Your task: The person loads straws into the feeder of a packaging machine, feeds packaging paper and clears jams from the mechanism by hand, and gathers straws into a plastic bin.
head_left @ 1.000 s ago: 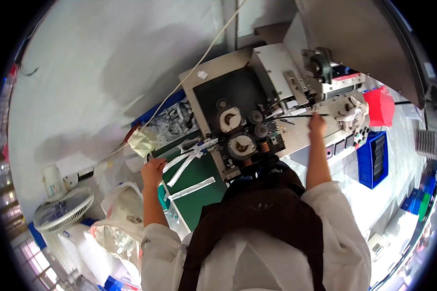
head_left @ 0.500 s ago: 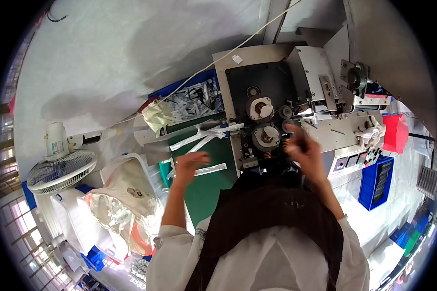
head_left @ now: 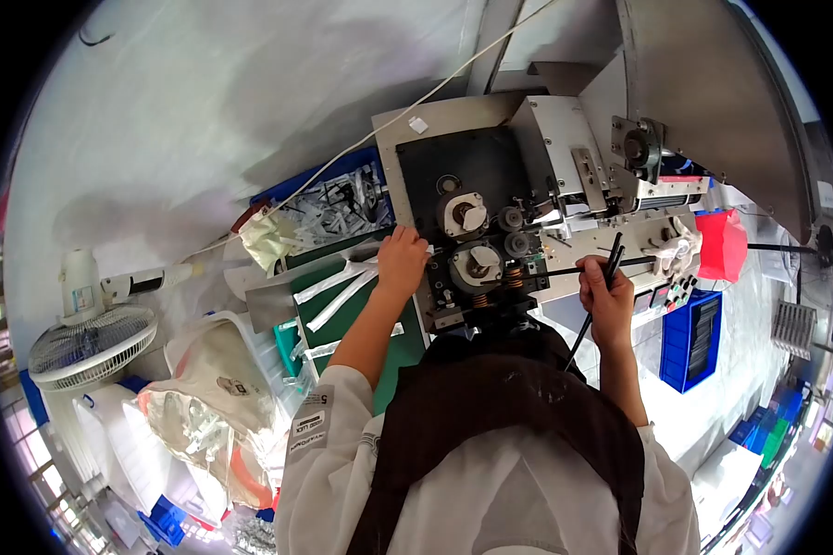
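Two hands: the left [head_left: 403, 264] has gone from above the green mat [head_left: 389, 384] to the left edge of the roller machine [head_left: 453, 153]; the right [head_left: 609, 301] has left the rollers for the space beside them.
Right grip: thumb and fingers clasp at least one slender dark rod [head_left: 578, 342], held aslant; no rod could be made out there half a second ago.
Crossing rod [head_left: 551, 273]: runs sideways from the rollers past the right hand; whether also gripped, unclear.
Left grip: fingers bent, contents hidden; cannot tell.
White strips [head_left: 341, 302]: still on the mat.
Work: seemingly handled from both sides of the rollers now.
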### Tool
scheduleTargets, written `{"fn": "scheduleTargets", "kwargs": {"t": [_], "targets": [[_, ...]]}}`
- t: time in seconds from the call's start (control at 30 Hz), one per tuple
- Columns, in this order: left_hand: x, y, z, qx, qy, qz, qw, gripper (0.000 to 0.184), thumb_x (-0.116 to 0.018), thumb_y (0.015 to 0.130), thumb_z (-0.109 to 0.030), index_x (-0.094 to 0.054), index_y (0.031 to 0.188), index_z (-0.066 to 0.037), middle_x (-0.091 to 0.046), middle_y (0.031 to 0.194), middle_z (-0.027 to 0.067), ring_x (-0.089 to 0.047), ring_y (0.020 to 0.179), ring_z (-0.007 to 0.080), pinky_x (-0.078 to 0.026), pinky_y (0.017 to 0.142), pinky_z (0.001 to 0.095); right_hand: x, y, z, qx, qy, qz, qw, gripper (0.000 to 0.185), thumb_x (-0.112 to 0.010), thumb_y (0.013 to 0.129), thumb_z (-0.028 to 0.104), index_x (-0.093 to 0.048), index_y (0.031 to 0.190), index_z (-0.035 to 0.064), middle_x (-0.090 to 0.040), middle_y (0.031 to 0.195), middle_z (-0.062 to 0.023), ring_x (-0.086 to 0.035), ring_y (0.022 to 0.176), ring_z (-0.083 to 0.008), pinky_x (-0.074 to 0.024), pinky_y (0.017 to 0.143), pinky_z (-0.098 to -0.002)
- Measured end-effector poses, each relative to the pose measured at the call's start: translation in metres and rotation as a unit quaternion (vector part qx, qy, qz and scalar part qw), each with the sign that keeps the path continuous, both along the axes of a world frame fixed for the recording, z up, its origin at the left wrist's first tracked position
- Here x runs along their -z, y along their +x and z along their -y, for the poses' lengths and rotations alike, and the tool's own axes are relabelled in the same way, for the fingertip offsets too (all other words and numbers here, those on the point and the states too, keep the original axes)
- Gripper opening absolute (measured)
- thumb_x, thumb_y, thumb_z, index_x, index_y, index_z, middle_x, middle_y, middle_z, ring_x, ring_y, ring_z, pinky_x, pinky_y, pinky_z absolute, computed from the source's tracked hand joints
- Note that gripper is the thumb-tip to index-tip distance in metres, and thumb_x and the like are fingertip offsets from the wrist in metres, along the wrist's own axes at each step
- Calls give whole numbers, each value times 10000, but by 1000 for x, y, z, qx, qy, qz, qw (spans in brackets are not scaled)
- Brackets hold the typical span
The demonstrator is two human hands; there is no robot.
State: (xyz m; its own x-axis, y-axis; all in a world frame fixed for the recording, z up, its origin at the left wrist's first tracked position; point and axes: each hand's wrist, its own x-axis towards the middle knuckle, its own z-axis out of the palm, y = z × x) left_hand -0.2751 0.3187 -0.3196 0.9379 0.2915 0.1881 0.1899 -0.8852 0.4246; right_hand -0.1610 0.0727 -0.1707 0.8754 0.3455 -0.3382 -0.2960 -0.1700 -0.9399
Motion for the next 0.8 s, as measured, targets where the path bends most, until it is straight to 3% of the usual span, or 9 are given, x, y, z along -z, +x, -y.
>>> {"fn": "scheduleTargets", "kwargs": {"t": [0.07, 0.2, 0.33, 0.47, 0.63, 0.67, 0.7, 0.73, 0.8], "targets": [[7, 3, -3, 36, 70, -26, 997, 162, -665, 571, -139, -587, 691, -64, -483, 733, 52, -481, 800, 215, -432, 637, 333, 7, -4, 3, 7, 11, -3, 1000, 191, -530, 828, 200, -543, 823, 10, -430, 546, 28, -321, 415, -23, -220, 371, -164], [2, 6, -3, 80, 43, -38, 995, 122, -629, 581, -110, -584, 680, -54, -490, 739, 56, -484, 809, 210, -436, 641, 327, 11, -7, 2, -3, 15, -1, 1000, 200, -528, 830, 199, -539, 830, -1, -423, 545, 30, -318, 421, -23, -220, 374, -163], [14, 7, -1, 105, 121, -49, 986, 62, -548, 587, -80, -577, 637, -57, -492, 753, 57, -480, 809, 213, -435, 628, 303, 12, -10, -2, -17, 4, 22, 1000, 203, -526, 831, 196, -536, 838, -7, -418, 547, 32, -313, 421, -21, -218, 376, -163], [-11, -5, -9, 85, 147, -135, 976, 78, -552, 600, -89, -554, 665, -47, -496, 758, 83, -481, 847, 234, -450, 627, 311, 10, -11, -6, -26, -6, 19, 999, 204, -519, 835, 193, -534, 842, -10, -416, 550, 35, -317, 432, -18, -218, 381, -163], [-66, -84, -58, 58, 115, -67, 989, 138, -546, 691, -81, -507, 820, -53, -526, 787, 89, -507, 788, 259, -447, 566, 317, 14, -10, -6, -78, -62, 50, 994, 202, -477, 858, 218, -529, 805, 30, -407, 561, 46, -318, 455, -12, -221, 398, -158], [-67, -108, -73, 5, -70, -142, 987, 109, -526, 741, -96, -492, 837, -56, -535, 760, 72, -514, 708, 228, -434, 538, 293, 13, -10, -11, -97, -27, 69, 993, 225, -450, 870, 240, -525, 770, 53, -397, 568, 53, -307, 458, -9, -220, 403, -159], [-74, -126, -79, -53, -253, -206, 944, 86, -505, 792, -111, -478, 855, -59, -544, 733, 56, -520, 628, 197, -420, 510, 269, 18, -11, -17, -87, -11, 67, 994, 236, -438, 873, 249, -517, 755, 61, -394, 573, 55, -300, 462, -8, -223, 407, -161], [-80, -140, -79, -63, -245, -209, 945, 86, -505, 792, -111, -478, 855, -59, -544, 733, 56, -520, 628, 197, -420, 510, 269, 19, -12, -25, -106, 1, 59, 993, 228, -437, 874, 248, -516, 770, 62, -399, 582, 52, -308, 469, -9, -226, 409, -160], [-97, -158, -72, -180, -537, -89, 820, 97, -457, 847, -141, -482, 899, -63, -541, 693, 10, -469, 527, 95, -372, 469, 213, 17, -14, -41, -126, 19, 49, 991, 221, -435, 875, 248, -515, 784, 63, -405, 591, 49, -316, 476, -10, -229, 410, -160]]}}
